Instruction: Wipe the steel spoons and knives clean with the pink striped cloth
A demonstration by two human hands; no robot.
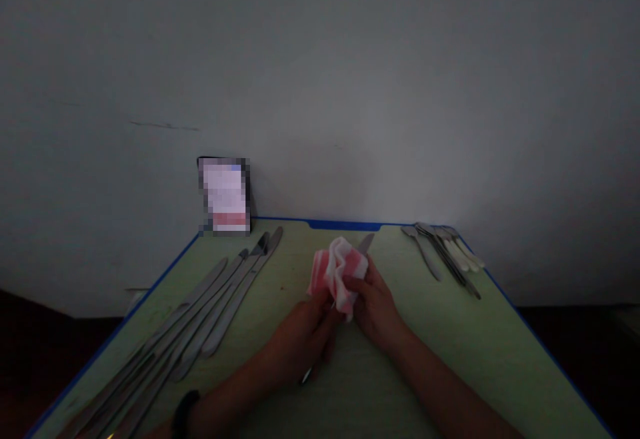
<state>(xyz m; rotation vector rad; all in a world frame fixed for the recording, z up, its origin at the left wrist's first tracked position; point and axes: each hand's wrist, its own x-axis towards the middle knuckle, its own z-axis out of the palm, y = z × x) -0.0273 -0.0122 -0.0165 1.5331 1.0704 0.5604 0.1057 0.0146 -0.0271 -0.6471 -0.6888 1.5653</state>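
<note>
Over the middle of the table, my left hand (pixel 306 339) is closed round the handle of a table knife (pixel 367 243). The handle's end sticks out below the fingers, and the blade tip points up and away to the right. A pink and white striped cloth (pixel 340 269) is bunched around the knife's middle, hiding that part. My right hand (pixel 375 302) pinches the cloth from the right side, its fingers pressed against the folds over the blade. Both hands are close together, with the cloth between them.
Several table knives (pixel 220 319) lie side by side along the left of the green table (pixel 280 399). Several forks and other cutlery (pixel 453 259) lie at the back right, some with white handles. A phone (pixel 225 195) leans on the wall at the back left.
</note>
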